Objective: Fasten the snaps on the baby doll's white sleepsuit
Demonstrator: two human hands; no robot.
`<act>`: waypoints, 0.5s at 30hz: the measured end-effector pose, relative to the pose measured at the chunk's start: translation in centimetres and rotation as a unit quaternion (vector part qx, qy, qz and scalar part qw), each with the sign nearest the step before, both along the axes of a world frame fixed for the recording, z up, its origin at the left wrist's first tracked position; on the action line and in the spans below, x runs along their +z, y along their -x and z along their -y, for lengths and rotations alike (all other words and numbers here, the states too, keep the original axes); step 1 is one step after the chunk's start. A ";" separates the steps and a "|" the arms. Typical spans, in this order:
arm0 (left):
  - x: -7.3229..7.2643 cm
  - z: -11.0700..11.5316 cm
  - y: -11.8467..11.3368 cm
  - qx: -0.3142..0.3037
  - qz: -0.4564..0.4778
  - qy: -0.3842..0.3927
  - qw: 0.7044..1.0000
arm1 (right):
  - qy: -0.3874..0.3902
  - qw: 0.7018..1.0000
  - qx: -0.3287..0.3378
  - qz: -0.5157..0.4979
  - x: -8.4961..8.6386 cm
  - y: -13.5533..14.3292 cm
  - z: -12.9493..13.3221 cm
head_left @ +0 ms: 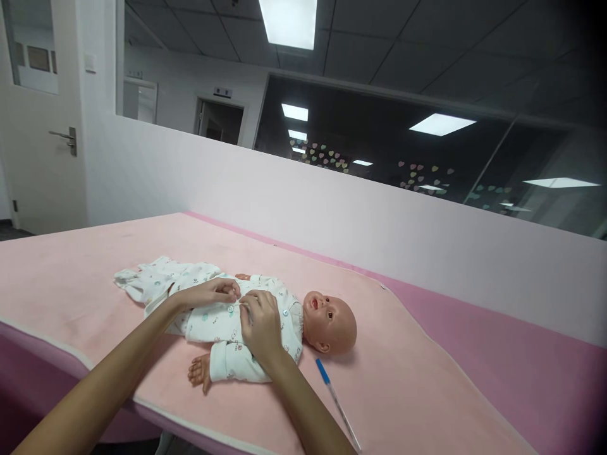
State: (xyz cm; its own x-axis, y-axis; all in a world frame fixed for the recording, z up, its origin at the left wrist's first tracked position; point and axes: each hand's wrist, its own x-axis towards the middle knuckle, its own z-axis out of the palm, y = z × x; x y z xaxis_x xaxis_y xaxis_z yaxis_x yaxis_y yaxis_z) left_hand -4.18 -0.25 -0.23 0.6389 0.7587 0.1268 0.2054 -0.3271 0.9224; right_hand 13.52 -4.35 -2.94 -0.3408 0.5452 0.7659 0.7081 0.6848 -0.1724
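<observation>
Your left hand (pixel 215 292) and right hand (pixel 260 325) both pinch the romper (pixel 222 322) front on the doll (pixel 327 322); a pen (pixel 337 403) lies beside the doll's head.

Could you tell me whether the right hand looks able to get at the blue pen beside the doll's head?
Probably yes: the pen lies bare on the pink mat beside the right hand's forearm, nothing between.

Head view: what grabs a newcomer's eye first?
A baby doll in a white printed romper lies on its back mid-frame on the pink mat. Both hands, left hand and right hand, pinch the romper's front at the chest. A blue-capped pen lies right of the doll.
</observation>
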 end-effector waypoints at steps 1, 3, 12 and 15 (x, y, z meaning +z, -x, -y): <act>-0.2 -0.1 0.0 0.004 0.008 -0.001 1.000 | -0.009 1.000 0.014 0.017 0.1 0.0 0.0; -0.5 -0.3 0.1 0.013 0.017 -0.006 1.000 | -0.018 0.998 0.031 0.045 0.2 0.0 0.1; -1.4 -1.1 0.1 0.074 0.013 -0.033 0.997 | 0.013 0.993 0.083 0.083 0.0 -0.3 0.1; -2.0 -1.6 -0.2 0.128 0.033 -0.023 0.991 | -0.004 0.990 0.096 0.099 0.6 -0.7 0.7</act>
State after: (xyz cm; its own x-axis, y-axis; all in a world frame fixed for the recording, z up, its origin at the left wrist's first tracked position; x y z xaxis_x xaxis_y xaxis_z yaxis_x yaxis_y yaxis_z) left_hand -3.99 1.32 -2.23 0.4146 0.8878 0.1999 0.2269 -0.3136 0.9221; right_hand 14.20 -5.01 -2.32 -0.5820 0.4494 0.6777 0.5842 0.8108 -0.0360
